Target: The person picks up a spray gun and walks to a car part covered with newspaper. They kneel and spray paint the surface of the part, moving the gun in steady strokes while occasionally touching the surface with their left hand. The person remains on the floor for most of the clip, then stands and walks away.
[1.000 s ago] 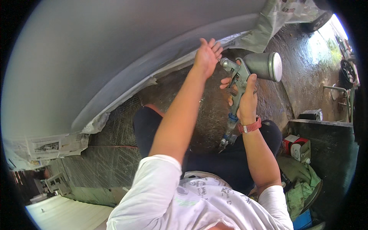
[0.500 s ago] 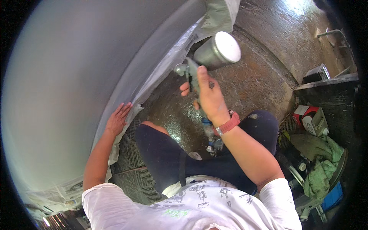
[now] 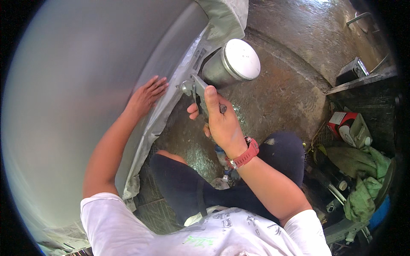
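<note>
A large, smooth grey curved panel [image 3: 85,94] fills the left side. My left hand [image 3: 148,97] lies on its lower edge, fingers stretched out and palm toward the surface. Crumpled masking paper [image 3: 227,23] runs along that edge, close to the fingertips. My right hand [image 3: 222,121] is wrapped round the handle of a spray gun [image 3: 199,85], its nozzle facing the panel. A metal paint cup [image 3: 217,70] with a pale round top sits on the gun. Below the hand, a blue and metal air fitting [image 3: 221,155] is partly hidden by my wrist.
Brown, wet-looking floor [image 3: 282,94] spreads ahead, with dark grating [image 3: 156,192] near my bent legs. On the right are a red and white box [image 3: 348,128], a green rag [image 3: 365,187] over clutter, and a rectangular tin [image 3: 352,70] by a ledge.
My left hand has slid forward along the panel's edge. The spray gun, still in my right hand, sits further left and slightly lower in the picture. The whole view has shifted a little.
</note>
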Tool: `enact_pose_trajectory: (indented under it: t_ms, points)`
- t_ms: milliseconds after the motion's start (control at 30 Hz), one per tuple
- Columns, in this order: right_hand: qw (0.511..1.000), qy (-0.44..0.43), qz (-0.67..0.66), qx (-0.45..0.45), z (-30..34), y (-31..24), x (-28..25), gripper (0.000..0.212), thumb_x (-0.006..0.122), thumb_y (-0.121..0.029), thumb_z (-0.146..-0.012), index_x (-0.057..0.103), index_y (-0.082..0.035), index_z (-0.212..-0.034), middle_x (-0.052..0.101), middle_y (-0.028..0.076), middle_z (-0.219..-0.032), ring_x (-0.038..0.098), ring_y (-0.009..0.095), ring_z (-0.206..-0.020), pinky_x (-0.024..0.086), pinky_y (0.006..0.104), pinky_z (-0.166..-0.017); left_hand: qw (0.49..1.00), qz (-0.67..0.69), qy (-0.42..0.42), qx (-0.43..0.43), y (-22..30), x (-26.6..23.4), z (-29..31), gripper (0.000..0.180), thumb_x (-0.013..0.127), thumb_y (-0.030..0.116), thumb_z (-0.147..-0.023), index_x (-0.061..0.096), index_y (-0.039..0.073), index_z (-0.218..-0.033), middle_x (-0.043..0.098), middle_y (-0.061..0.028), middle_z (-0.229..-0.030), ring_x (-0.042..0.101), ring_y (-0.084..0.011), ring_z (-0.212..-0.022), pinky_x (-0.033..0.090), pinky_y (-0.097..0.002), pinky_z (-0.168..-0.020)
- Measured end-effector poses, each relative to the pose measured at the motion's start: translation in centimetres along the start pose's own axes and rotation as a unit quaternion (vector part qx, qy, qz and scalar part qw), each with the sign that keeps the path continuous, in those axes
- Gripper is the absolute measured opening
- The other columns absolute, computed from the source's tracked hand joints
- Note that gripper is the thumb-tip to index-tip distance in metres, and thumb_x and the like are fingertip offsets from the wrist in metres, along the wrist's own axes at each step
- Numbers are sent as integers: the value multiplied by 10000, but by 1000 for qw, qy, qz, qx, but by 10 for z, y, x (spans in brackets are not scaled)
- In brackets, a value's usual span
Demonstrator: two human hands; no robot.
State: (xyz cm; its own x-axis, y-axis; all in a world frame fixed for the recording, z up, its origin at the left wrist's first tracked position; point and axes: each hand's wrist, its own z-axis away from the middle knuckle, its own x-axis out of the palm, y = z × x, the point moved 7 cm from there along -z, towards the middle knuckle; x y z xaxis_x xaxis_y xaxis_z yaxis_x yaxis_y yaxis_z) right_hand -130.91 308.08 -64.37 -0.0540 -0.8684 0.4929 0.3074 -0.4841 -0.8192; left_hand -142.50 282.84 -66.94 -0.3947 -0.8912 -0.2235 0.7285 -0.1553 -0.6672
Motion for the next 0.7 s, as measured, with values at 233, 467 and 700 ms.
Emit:
enact_pose_trajectory:
  t_ms: [233, 467, 700]
  points:
    - [999, 30, -25, -38, 4, -24, -15, 763, 347, -713, -1092, 671, -65, -1330, 740, 56, -992, 691, 117, -909, 449, 251, -530, 996, -2, 36, -84, -104, -69, -104, 710, 426, 637, -1066, 261, 358, -1697, 124, 109, -1800, 22, -167, -1665, -95, -551, -1347]
    - [996, 53, -68, -39, 6, -28, -22, 681, 420, -610, -1120, 583, -59, -1485, 723, 62, -975, 670, 120, -868, 511, 289, -731, 962, 20, 118, -247, -189, -113, -160, 773, 467, 659, -1035, 293, 298, -1696, 171, 75, -1795, 73, -175, -1662, -38, -515, -1360]
    - [994, 47, -83, -55, 1, -29, -27, 659, 478, -543, -1131, 532, -60, -1576, 715, 65, -961, 665, 128, -840, 554, 317, -835, 993, 31, 72, -83, -31, -33, -28, 1009, 636, 678, -895, 300, 161, -1694, 217, 8, -1787, 116, -201, -1659, 24, -491, -1369]
